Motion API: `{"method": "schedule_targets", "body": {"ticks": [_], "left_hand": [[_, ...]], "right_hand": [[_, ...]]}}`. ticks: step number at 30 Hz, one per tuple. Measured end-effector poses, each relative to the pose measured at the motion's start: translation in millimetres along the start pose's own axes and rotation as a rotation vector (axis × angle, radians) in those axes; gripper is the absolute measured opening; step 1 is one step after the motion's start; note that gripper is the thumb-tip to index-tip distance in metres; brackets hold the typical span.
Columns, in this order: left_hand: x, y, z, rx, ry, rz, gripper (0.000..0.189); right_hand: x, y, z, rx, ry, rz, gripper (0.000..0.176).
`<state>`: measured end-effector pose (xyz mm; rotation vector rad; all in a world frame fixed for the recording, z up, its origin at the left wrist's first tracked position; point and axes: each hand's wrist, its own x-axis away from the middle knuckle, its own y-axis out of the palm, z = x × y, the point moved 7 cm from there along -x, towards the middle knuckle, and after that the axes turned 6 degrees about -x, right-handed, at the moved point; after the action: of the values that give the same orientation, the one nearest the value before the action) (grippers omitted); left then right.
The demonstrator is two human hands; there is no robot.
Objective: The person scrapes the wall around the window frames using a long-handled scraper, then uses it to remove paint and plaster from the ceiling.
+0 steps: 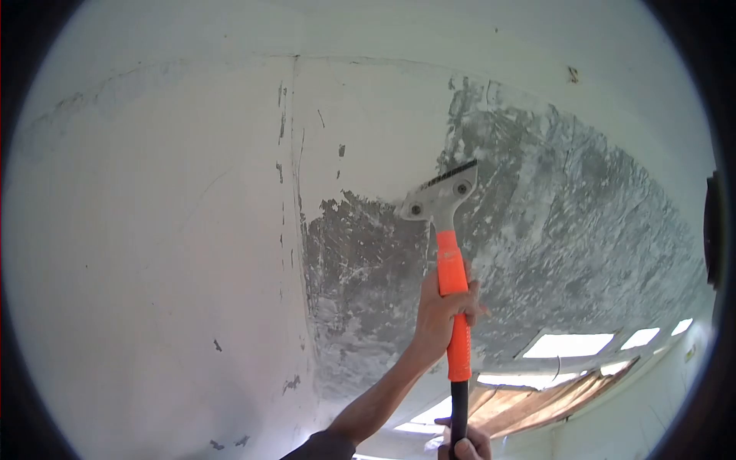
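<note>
A long-handled scraper [458, 349] with an orange grip, black lower shaft and wide grey metal head points upward. Its blade lies at or close to the border between white paint [376, 130] and bare grey plaster [537, 199]; exact contact is hard to tell. Wrapped around the orange grip is my left hand [441, 313], its arm coming from the lower left in a dark sleeve. Lower down, my right hand [474, 446] grips the black shaft, partly cut off by the frame's bottom edge.
A white wall [153, 230] with small chips fills the left, meeting the scraped surface at a corner line. Bright windows [567, 346] and a brown curtain [529, 402] show at lower right. A dark object [713, 230] stands at the right edge.
</note>
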<state>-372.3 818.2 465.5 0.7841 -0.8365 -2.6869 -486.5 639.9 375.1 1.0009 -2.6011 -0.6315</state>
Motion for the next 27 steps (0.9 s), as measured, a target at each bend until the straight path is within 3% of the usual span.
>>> {"method": "schedule_targets", "body": {"ticks": [5, 12, 16, 18, 19, 21, 27], "left_hand": [[13, -6, -12, 0.021, 0.019, 0.007, 0.027], [-1, -4, 3, 0.014, 0.004, -0.030, 0.028], [9, -13, -12, 0.054, 0.019, -0.016, 0.029], [11, -14, -15, 0.044, -0.017, -0.007, 0.029], [7, -12, -8, 0.047, -0.012, -0.006, 0.029], [-4, -7, 12, 0.017, -0.011, -0.002, 0.028], [0, 1, 18, 0.090, 0.043, 0.044, 0.029]], "right_hand": [[-7, -17, 32, -0.045, -0.012, -0.037, 0.057], [-8, 3, 5, -0.003, 0.006, -0.059, 0.057], [-18, -32, 45, -0.039, 0.009, -0.047, 0.056], [-40, -69, 78, 0.215, -0.272, -0.461, 0.056], [-29, -41, 54, 0.220, -0.272, -0.464, 0.056], [-10, 9, 6, 0.011, 0.043, -0.006, 0.055], [-4, 15, -3, -0.042, 0.037, -0.044, 0.057]]}}
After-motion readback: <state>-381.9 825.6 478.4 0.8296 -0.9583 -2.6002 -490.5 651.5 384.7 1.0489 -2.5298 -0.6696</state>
